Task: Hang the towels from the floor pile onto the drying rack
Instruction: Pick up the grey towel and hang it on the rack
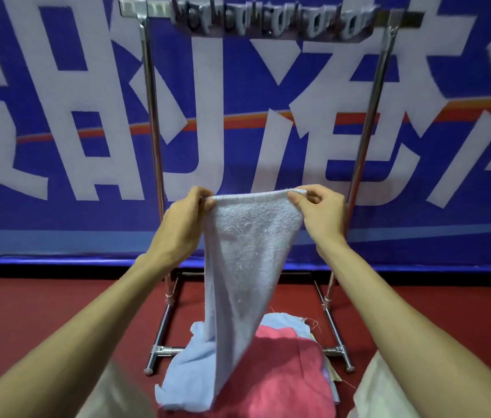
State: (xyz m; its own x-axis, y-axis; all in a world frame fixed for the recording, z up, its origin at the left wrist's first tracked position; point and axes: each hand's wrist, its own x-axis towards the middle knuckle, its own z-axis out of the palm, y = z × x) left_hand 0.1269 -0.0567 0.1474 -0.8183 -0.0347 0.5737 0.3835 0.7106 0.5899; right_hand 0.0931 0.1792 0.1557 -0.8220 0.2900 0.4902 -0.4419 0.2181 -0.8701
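A pale blue towel (244,254) hangs stretched between my hands. My left hand (185,220) pinches its upper left corner and my right hand (321,211) pinches its upper right corner. The towel's lower end trails down onto the floor pile (280,375), where a pink towel lies on top with other light cloths under it. Behind stands the metal drying rack (152,116), its top bar (268,16) near the upper edge of the view, carrying a row of white clips.
A blue banner (57,131) with large white characters covers the wall behind the rack. The floor (42,312) is red. The rack's base bars (162,333) run along the floor on both sides of the pile. My knees show at the bottom corners.
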